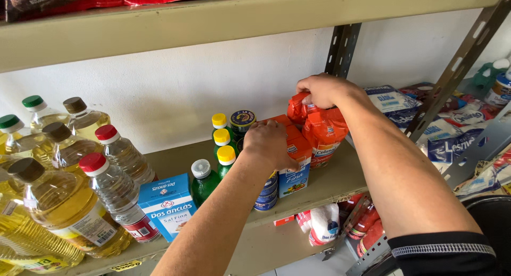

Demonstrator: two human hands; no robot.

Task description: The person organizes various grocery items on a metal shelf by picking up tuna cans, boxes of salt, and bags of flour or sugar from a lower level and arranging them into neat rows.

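Fingers of the right hand (322, 89) curl shut round the top of an orange bag (323, 131) near the shelf's (335, 183) front edge. Left hand (271, 143) lies flat, fingers closed over an orange-and-blue carton (295, 164) touching the bag. Stacked tins (267, 193) sit at the lip under the wrist. Green bottles (222, 148) and oil bottles (69, 201) crowd left; a metal upright (340, 50) and white wall behind. Bare shelf shows only right of the bag.

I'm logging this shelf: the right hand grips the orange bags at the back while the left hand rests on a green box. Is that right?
Not quite. In the head view the left hand rests on an orange box, not a green one. The right hand does grip the orange bags at the back.
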